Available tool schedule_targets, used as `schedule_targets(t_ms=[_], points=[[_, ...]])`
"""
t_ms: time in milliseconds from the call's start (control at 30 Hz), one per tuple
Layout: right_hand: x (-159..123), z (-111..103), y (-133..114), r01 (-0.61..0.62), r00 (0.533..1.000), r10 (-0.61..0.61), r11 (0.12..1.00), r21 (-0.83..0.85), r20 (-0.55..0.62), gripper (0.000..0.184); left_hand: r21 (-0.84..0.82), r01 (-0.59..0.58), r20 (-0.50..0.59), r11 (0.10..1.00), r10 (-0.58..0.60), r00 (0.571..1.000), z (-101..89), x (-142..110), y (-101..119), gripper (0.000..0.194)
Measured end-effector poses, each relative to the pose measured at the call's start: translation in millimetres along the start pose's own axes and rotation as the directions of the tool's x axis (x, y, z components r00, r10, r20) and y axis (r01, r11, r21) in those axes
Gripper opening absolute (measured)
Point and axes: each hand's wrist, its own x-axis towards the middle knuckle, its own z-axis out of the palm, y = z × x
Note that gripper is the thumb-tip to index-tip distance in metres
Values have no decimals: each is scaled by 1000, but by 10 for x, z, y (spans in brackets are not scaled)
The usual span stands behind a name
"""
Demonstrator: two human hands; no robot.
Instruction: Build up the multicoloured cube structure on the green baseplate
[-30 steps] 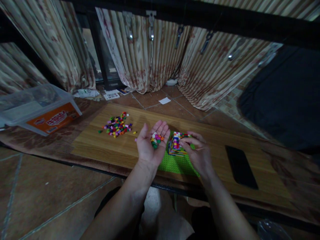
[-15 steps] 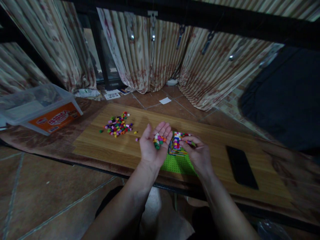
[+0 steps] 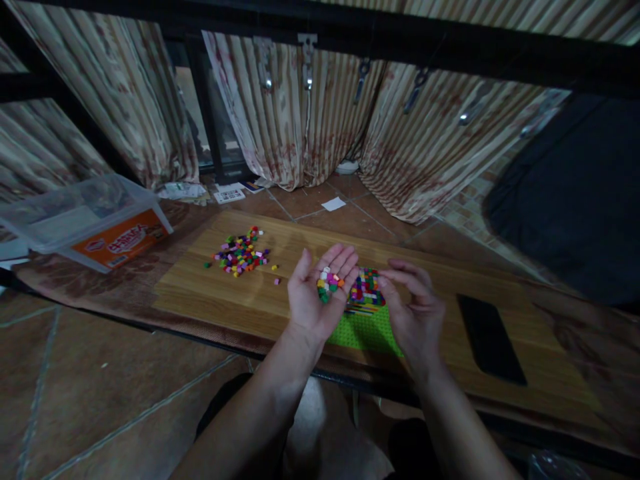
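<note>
My left hand [image 3: 320,290] is palm up with its fingers stretched out. A small heap of coloured building bricks [image 3: 331,283], white, yellow, pink, orange and green, lies in the palm. To its right stands a block built of multicoloured bricks [image 3: 367,288] on a green baseplate [image 3: 367,331], partly hidden behind the left fingers. My right hand [image 3: 413,303] hovers at the block's right side. Its thumb and index fingertips come close together; anything between them is too small to make out.
A pile of loose bricks [image 3: 241,253] lies on the wooden board [image 3: 200,300] at the left, with a few strays beside it. A black phone-like slab [image 3: 491,339] rests on the right. Beyond the board's left end is a clear plastic box [image 3: 120,220] with an orange label.
My right hand has drawn back to the right from the brick block, uncovering more of its top. My left hand keeps its bricks in the palm. The whole view has shifted slightly.
</note>
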Motion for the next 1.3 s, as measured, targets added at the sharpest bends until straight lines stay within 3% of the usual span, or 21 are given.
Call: schedule_targets(t_ms=[133,267,533,900,1300], points=[[-30,26,-223,154,978,-137,982,-105,156,15,17,25,44,1000,-26,999,25,-32,-13,50],[-53,73,-272,197,953,-149,966,-167,262,17,30,42,73,999,-44,996,32,-49,-22,54],[-42,77,-248,241,941,-172,946,-218,292,12,40,81,130,996,-85,988,0,-32,-40,57],[-33,39,-230,294,935,-231,929,-225,269,14,1,91,91,996,-90,992,12,-27,-65,59],[-40,44,-173,181,939,-145,980,-88,312,15,3,74,47,997,-74,996,27,-22,-67,56]])
